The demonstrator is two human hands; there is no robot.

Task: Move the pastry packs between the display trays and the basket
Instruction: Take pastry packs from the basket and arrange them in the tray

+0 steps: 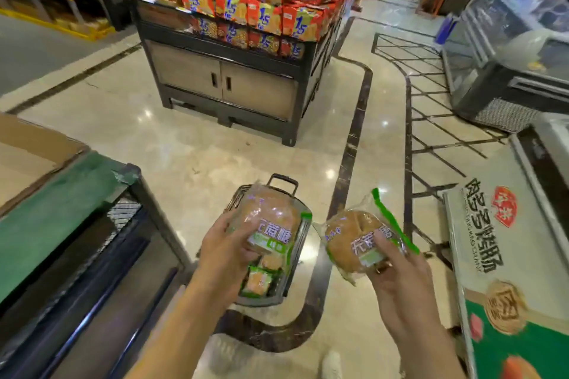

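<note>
Right hand (400,280) pinches a clear green-edged pastry pack (360,243), off to the side of the grey floor basket (300,255); left hand (224,252) grips another pack (271,221) directly above it, nearer.

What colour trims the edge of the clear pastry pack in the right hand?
Green, on the clear plastic pastry pack; head view.

The basket (295,258) stands on the floor (191,144), apparently below the left-hand pack (271,221), right-hand pack (360,243) beside it.
</note>
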